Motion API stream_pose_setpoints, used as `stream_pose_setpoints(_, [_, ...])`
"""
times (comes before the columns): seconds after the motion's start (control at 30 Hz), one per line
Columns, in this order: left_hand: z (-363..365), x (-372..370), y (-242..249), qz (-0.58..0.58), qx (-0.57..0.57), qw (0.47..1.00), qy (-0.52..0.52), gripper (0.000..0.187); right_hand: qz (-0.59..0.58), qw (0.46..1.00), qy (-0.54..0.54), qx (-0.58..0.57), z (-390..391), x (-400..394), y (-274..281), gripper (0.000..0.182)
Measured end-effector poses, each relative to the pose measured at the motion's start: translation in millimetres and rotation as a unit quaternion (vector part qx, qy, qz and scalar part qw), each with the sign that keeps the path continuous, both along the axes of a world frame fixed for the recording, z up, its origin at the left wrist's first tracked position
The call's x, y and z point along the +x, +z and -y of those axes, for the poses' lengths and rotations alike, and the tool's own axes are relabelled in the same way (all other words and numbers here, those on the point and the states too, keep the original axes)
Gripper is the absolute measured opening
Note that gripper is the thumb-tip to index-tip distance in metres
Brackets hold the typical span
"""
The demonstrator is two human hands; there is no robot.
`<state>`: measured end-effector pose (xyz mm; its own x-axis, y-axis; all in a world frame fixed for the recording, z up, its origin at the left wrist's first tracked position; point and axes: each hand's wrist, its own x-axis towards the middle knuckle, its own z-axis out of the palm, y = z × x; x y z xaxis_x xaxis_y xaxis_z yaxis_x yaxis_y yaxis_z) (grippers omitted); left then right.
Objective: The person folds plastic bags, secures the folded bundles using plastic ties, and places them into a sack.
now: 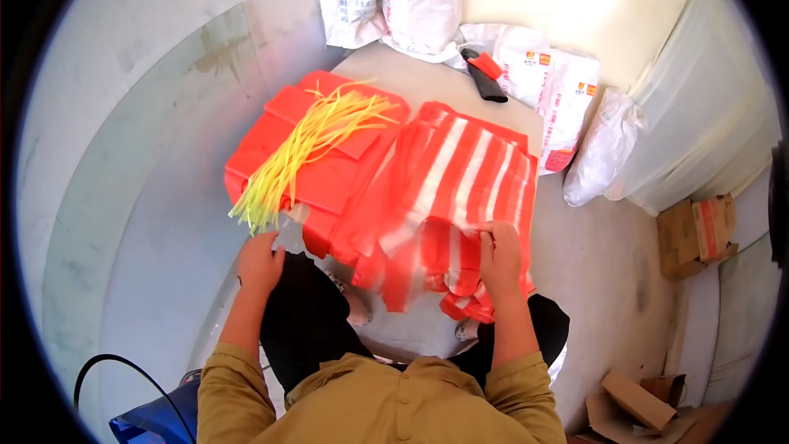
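Note:
A pile of red-and-white striped plastic bags point(472, 168) lies on the small table in front of me and hangs over its near edge. My right hand point(500, 253) pinches the edge of one striped bag near the pile's right side. Part of that bag, left of the hand, is smeared by motion. My left hand point(261, 263) is just below the lower ends of a bundle of yellow strips point(316, 144), thumb apart from the fingers, and I see nothing in it. The strips lie across a folded stack of plain red bags point(271, 156).
White printed sacks point(423, 0) stand behind the table point(386, 74). A black roll with a red piece point(486, 82) lies at its far edge. Cardboard boxes point(686, 238) sit at the right. At lower left is a blue bag point(156, 419).

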<state>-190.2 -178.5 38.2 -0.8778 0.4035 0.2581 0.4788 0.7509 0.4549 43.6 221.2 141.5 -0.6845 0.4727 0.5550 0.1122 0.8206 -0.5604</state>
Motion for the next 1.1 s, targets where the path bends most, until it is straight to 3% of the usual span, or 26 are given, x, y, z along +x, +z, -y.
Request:
stream_pose_setpoints(0.1, [-47,13,14,-0.031,0.079,0.992,-0.093,0.043,-0.012,1.0,-0.003,-0.003,-4,-1,1,0.005])
stream_pose_setpoints(0.17, [-89,24,32,0.077,0.12,0.982,-0.123,0.047,-0.014,1.0,0.0,-0.012,-8,0,2,0.005])
stream_pose_setpoints(0.23, [-132,20,10,0.162,0.254,0.936,-0.183,0.054,-0.01,0.999,0.002,-0.036,-11,-2,6,0.005])
stream_pose_setpoints(0.37, [-207,27,44,0.397,0.377,0.815,-0.189,0.064,-0.025,0.994,-0.005,-0.102,-13,-1,11,0.006])
stream_pose_setpoints(0.53, [-260,24,65,0.519,0.404,0.741,-0.138,0.075,0.005,0.979,-0.012,-0.205,-14,2,17,0.015])
stream_pose_setpoints(0.63, [-267,31,84,0.538,0.387,0.736,-0.136,0.084,-0.005,0.975,-0.029,-0.222,-15,0,13,0.015])
stream_pose_setpoints(0.93, [-280,13,62,0.606,0.489,0.611,-0.139,0.084,-0.064,0.94,-0.029,-0.334,-15,-14,10,0.015])
stream_pose_setpoints(1.03, [-284,9,54,0.619,0.477,0.606,-0.151,0.08,-0.093,0.936,-0.043,-0.335,-15,-17,13,0.014])
stream_pose_setpoints(1.1, [-283,14,56,0.585,0.474,0.639,-0.159,0.071,-0.11,0.933,-0.046,-0.34,-18,-19,12,0.012])
